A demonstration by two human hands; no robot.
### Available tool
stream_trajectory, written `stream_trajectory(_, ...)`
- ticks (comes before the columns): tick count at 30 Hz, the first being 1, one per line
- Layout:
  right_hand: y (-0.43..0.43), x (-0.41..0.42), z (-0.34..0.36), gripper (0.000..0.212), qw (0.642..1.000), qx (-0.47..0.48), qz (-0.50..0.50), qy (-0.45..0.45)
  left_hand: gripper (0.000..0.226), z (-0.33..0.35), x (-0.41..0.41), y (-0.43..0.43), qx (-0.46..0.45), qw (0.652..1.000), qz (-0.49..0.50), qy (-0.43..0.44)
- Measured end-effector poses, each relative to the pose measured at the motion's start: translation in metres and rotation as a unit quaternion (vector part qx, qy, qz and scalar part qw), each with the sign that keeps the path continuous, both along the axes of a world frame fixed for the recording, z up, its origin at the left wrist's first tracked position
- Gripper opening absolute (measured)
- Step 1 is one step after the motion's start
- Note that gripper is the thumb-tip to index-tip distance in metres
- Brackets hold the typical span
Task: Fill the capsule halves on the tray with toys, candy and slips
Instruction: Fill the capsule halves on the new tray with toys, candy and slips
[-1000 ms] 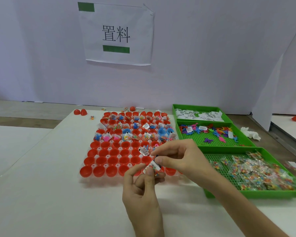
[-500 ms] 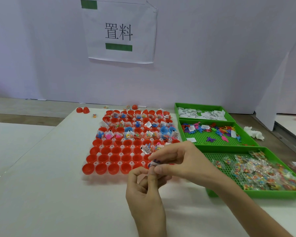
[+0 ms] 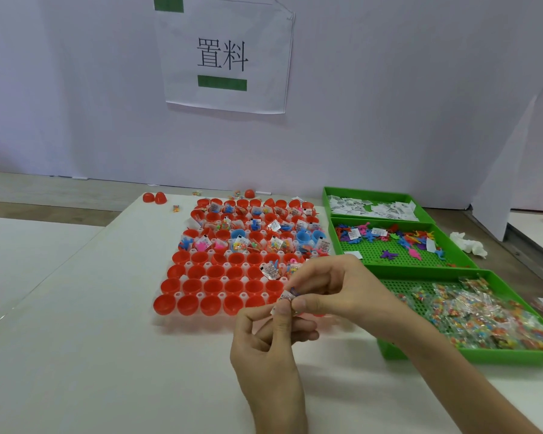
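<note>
On the table (image 3: 76,355): a white top carries a tray at its centre and 3 green bins down its right side.
Sign (image 3: 226,54): a white sheet on the back wall, with 2 printed characters between 2 green bars.
Tray (image 3: 157,321): clear plastic, packed with red capsule halves (image 3: 187,303). The far rows hold toys, candy and slips, and the near rows are mostly bare red cups.
Candy bin (image 3: 389,352): the nearest of the 3, heaped with clear packets of coloured candy.
Toy bin (image 3: 334,242): the middle one, with small coloured plastic toys and a few slips scattered in it.
Slip bin (image 3: 326,202): the farthest, holding white printed slips.
Right hand (image 3: 336,292): comes in from the lower right, thumb and forefinger pinching the upper end of the held slip.
Left hand (image 3: 264,355): comes up from the bottom edge, thumb and forefinger pinching the lower end, the other fingers curled.
Held slip (image 3: 287,297): small, white and printed, with a touch of blue at its top. Both hands hold it in the air over the tray's near right corner, in no cup.
Loose halves (image 3: 154,197): 2 red ones lie on the table beyond the tray's far left corner.
</note>
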State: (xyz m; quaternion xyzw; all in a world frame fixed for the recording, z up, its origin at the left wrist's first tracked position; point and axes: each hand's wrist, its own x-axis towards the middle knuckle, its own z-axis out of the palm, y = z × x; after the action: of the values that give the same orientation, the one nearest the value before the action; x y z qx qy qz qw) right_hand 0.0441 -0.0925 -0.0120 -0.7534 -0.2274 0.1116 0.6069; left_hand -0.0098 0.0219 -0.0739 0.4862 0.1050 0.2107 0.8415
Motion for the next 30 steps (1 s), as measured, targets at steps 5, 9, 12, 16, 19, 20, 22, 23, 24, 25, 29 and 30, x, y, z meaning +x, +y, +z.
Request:
stream_trajectory(5, 0.001, 0.001, -0.002, 0.019, 1.0, 0.001, 0.021, -0.002, 0.028, -0.001, 0.001, 0.001, -0.001, 1.0, 0.003, 0.005)
stream_trajectory(9, -0.002, 0.003, -0.003, 0.019, 1.0, 0.019, 0.013, -0.006, 0.026, 0.002, 0.001, -0.001, -0.009, 1.0, -0.016, 0.001)
stream_trajectory(12, -0.002, 0.004, -0.005, 0.018, 1.0, 0.026, 0.005, -0.009, 0.027, 0.001, 0.003, 0.0, -0.025, 0.999, -0.028, 0.011)
stream_trajectory(16, -0.001, 0.005, -0.008, 0.021, 1.0, -0.003, -0.01, -0.015, 0.03, -0.002, 0.002, 0.0, -0.011, 1.0, 0.0, 0.011)
stream_trajectory(19, 0.0, 0.005, -0.009, 0.021, 1.0, -0.003, 0.001, -0.002, 0.031, -0.001, 0.001, 0.001, -0.016, 1.0, 0.015, 0.008)
stream_trajectory(20, -0.001, 0.005, -0.01, 0.018, 1.0, -0.004, 0.005, -0.001, 0.031, -0.001, 0.002, 0.001, -0.021, 1.0, 0.015, 0.009)
stream_trajectory(22, 0.0, 0.007, -0.01, 0.013, 1.0, -0.006, 0.009, -0.004, 0.031, 0.0, 0.002, 0.001, -0.04, 0.999, 0.008, 0.015)
stream_trajectory(23, 0.001, 0.008, -0.008, 0.012, 1.0, -0.016, 0.009, -0.01, 0.031, 0.001, 0.002, 0.001, -0.054, 0.998, 0.004, 0.018)
stream_trajectory(24, 0.003, 0.009, -0.004, 0.012, 0.999, -0.035, 0.007, -0.021, 0.029, 0.002, 0.002, 0.001, -0.067, 0.998, 0.0, 0.02)
stream_trajectory(25, 0.005, 0.01, 0.001, 0.013, 0.998, -0.057, 0.004, -0.039, 0.027, 0.003, 0.002, 0.001, -0.079, 0.997, -0.003, 0.021)
stream_trajectory(29, 0.032, 0.027, 0.024, 0.013, 0.987, -0.074, -0.053, -0.135, 0.027, 0.003, 0.003, 0.004, -0.129, 0.991, 0.016, 0.032)
stream_trajectory(30, 0.045, 0.034, 0.028, 0.013, 0.981, -0.082, -0.066, -0.165, 0.028, 0.001, 0.004, 0.005, -0.141, 0.989, 0.023, 0.041)
